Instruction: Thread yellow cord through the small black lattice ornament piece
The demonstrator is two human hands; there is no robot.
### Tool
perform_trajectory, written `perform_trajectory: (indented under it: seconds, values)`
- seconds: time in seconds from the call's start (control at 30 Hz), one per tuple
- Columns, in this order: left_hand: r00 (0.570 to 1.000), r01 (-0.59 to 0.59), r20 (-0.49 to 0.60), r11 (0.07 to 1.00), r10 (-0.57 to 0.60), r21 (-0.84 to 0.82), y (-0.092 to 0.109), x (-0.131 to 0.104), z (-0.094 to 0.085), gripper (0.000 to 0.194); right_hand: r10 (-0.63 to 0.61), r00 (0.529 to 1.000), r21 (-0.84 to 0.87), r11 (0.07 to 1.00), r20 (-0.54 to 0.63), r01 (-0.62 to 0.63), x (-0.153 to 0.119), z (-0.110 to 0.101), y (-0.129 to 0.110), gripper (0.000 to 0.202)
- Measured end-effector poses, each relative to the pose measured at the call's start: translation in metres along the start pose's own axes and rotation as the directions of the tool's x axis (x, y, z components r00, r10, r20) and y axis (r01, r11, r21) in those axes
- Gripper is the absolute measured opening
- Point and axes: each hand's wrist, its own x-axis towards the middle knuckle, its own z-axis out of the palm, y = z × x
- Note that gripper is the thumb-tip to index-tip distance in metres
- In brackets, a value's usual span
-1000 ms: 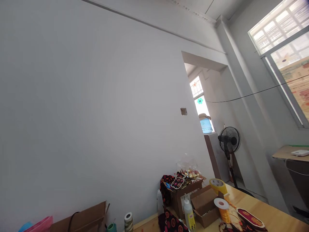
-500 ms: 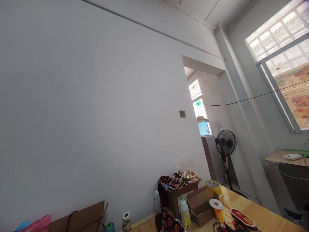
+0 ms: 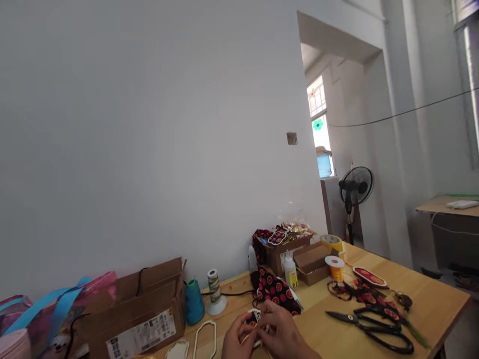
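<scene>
Both hands are together at the bottom centre of the head view, over the wooden table [image 3: 318, 324]. My left hand [image 3: 238, 335] has its fingers bent round a small dark-and-white patterned piece [image 3: 256, 316]. From the right, my right hand [image 3: 279, 329] meets it with fingers pinched at the piece, where a bit of yellow cord shows. Fingers partly hide the piece. Behind the hands lies dark cloth with red round patterns [image 3: 275, 291]. A white oblong frame [image 3: 205, 340] lies to their left. Black scissors [image 3: 374, 326] rest to the right.
A large cardboard box [image 3: 142, 319], teal thread cone [image 3: 194, 302] and patterned spool [image 3: 214, 291] stand left. Behind are a glue bottle [image 3: 290, 271], small open box [image 3: 313, 263], orange cord spool [image 3: 336, 268] and yellow tape [image 3: 331, 243]. A fan [image 3: 355, 187] stands beyond.
The view has tilted down and shows more of the table. Both hands, the piece between them and the scissors have come into view.
</scene>
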Motion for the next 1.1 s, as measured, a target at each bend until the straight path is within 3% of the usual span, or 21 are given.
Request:
perform_trajectory:
  seconds: [0.07,0.3,0.6,0.8,0.97,1.1]
  values:
    - [0.998,0.028,0.066,0.999,-0.025,-0.044,0.0,0.003,-0.001,0.032,0.059,0.998,0.148,0.987,0.003,-0.059,-0.001,-0.002,-0.001,0.018]
    - [0.995,0.064,0.075,0.996,-0.059,-0.064,0.012,0.002,0.001,0.031,0.163,0.982,0.376,0.908,0.091,-0.185,-0.001,-0.008,0.004,0.006]
    - [0.991,0.091,0.108,0.993,-0.082,-0.079,0.015,0.002,0.001,0.031,0.245,0.92,0.574,0.723,0.306,-0.384,-0.001,-0.014,0.011,0.04]
    - [0.99,0.133,0.063,0.983,-0.126,-0.13,0.009,0.004,-0.004,0.02,0.274,0.882,0.697,0.541,0.382,-0.47,-0.002,-0.024,0.002,0.042]
    - [0.992,0.129,0.016,0.984,-0.128,-0.127,0.01,0.006,-0.009,0.019,0.331,0.919,0.812,0.461,0.216,-0.357,-0.001,-0.038,0.006,0.038]
    - [0.991,0.133,0.001,0.984,-0.134,-0.119,0.011,0.006,-0.01,0.019,0.386,0.922,0.822,0.528,-0.007,-0.215,0.004,-0.049,0.018,0.039]
